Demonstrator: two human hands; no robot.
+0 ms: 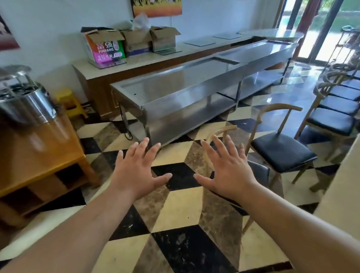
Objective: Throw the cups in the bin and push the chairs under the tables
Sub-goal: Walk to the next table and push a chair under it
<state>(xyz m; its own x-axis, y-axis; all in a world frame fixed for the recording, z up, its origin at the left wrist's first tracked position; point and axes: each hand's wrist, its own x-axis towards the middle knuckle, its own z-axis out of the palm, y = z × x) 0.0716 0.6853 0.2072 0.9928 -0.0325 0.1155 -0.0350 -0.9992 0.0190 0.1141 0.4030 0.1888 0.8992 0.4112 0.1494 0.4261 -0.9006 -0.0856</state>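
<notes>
My left hand [138, 170] and my right hand [226, 167] are both stretched out in front of me over the checkered floor, palms down, fingers spread, holding nothing. Partly behind my right hand stands a wooden chair [220, 132], of which only the curved back shows. Another wooden chair with a black seat [280, 150] stands to its right, pulled out from the pale table [349, 192] at the right edge. A row of several more black-seated chairs [336, 107] runs back along the right side. No cups and no bin are in view.
A long stainless steel counter [193, 83] crosses the middle of the room. Behind it a sideboard holds cardboard boxes [105, 46]. A wooden cabinet [32, 156] with steel urns [20, 98] stands at the left, a yellow stool [71, 102] beside it. Glass doors are at the far right.
</notes>
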